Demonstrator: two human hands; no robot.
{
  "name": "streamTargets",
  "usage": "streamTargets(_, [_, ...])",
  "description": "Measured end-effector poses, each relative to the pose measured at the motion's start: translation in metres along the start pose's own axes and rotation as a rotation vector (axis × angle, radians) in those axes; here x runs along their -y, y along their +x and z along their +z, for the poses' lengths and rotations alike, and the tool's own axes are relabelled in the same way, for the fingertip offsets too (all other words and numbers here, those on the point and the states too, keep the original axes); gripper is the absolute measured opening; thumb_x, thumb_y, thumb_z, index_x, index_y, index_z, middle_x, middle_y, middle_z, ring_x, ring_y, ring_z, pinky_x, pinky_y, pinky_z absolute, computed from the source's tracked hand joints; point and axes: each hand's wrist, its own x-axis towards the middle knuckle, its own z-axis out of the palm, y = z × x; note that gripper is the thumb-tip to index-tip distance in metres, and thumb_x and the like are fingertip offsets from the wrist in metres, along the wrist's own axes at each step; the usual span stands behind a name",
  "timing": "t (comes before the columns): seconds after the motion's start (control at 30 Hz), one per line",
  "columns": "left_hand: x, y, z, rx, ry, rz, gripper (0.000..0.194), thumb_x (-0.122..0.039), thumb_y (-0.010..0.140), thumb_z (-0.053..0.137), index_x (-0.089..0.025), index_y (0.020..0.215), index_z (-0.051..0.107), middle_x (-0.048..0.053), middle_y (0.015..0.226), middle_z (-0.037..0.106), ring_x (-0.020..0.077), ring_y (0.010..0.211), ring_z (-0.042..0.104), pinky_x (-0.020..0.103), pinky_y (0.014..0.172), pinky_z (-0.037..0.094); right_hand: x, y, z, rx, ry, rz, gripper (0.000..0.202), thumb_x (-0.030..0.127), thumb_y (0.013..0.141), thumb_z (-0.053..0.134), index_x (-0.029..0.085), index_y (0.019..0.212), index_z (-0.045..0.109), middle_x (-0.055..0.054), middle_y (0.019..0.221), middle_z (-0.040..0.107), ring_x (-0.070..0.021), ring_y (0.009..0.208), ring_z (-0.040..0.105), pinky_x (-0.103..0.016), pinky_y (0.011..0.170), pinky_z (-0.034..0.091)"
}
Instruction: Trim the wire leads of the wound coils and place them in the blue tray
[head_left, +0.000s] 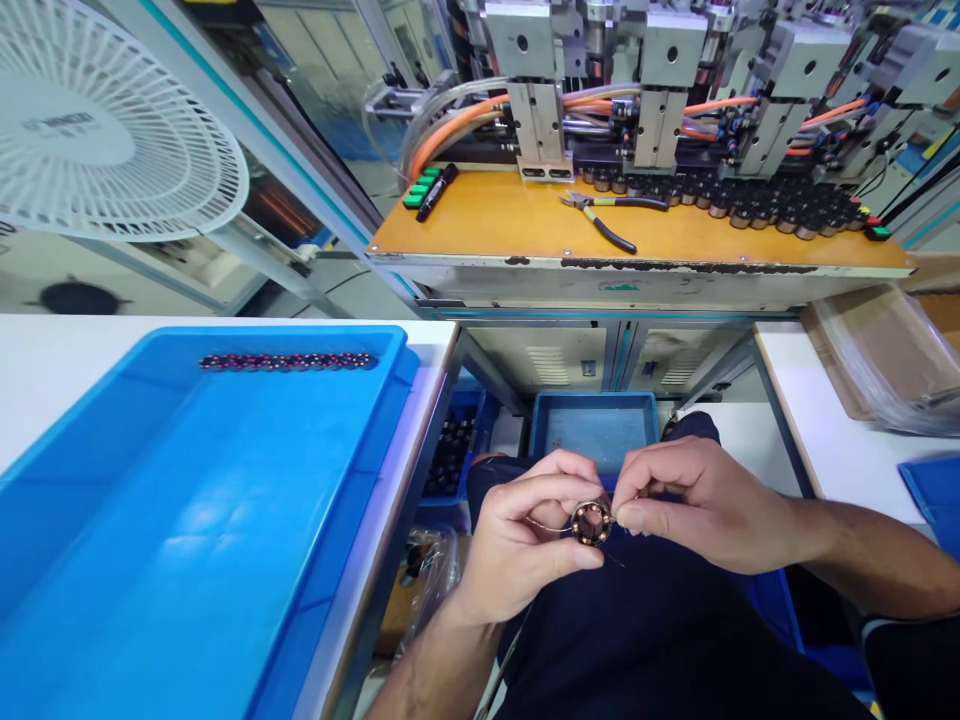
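Holding a small copper-wound ring (589, 537) above a dark-clad lap (630, 640)

Left hand (525, 525) curled, pinching the ring; right hand (686, 500) pinched closed at its edge, any grip too small to tell; blue tray (202, 480) on the white table (45, 370) at left; pliers (613, 233) on the chip-edged orange bench (487, 215) ahead, under machinery (536, 115); white fan (75, 130) beyond the tray.

- Bright light is falling over my left hand (521, 525) and my right hand (694, 500).
- Pale glare is shining off the blue tray (247, 440).
- Wide-angle distortion is stretching the fan (71, 125).
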Motion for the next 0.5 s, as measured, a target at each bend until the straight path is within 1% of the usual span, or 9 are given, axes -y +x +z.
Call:
streamTargets(0.13, [0.0000,-0.0024,-0.0008,0.000,0.013,0.019,0.039,-0.018,0.059,0.089,-0.026,0.096,0.078,0.004,0.093,0.061,0.0076,0.064,0.061,0.018,0.058,0.053,0.0010,-0.0009,0.0021,-0.015,-0.042,-0.017,0.013,0.019,0.089,0.060,0.015,0.079,0.067,0.000,0.072,0.065,-0.0087,0.064,0.056,-0.018,0.061,0.044])
streamTargets(0.33, [0.0033,-0.0026,-0.0022,0.023,0.031,0.074,0.042,-0.018,0.062,0.087,-0.028,0.101,0.076,0.003,0.095,0.058,0.0082,0.067,0.060,0.020,0.060,0.053,0.0029,-0.0022,0.0064,-0.034,-0.068,-0.029,0.014,0.018,0.089,0.060,0.014,0.078,0.067,0.001,0.070,0.063,-0.0077,0.062,0.055,-0.017,0.060,0.043])
streamTargets(0.43, [0.0034,-0.0018,-0.0021,0.034,0.025,0.075,0.037,-0.018,0.063,0.086,-0.026,0.098,0.076,0.004,0.093,0.058,0.0090,0.068,0.059,0.020,0.060,0.052,0.0035,-0.0033,0.0055,-0.033,-0.100,-0.059,0.014,0.017,0.090,0.059,0.014,0.078,0.066,0.001,0.070,0.063,-0.0078,0.062,0.055,-0.017,0.060,0.043])
streamTargets(0.5, [0.0017,-0.0009,-0.0013,0.044,0.006,0.068,0.033,-0.020,0.063,0.087,-0.024,0.094,0.076,0.004,0.090,0.058,0.0102,0.069,0.060,0.021,0.060,0.052,0.0026,-0.0047,0.0012,0.013,-0.135,-0.124,0.014,0.017,0.091,0.059,0.014,0.079,0.065,0.000,0.070,0.063,-0.0078,0.061,0.056,-0.018,0.060,0.044])
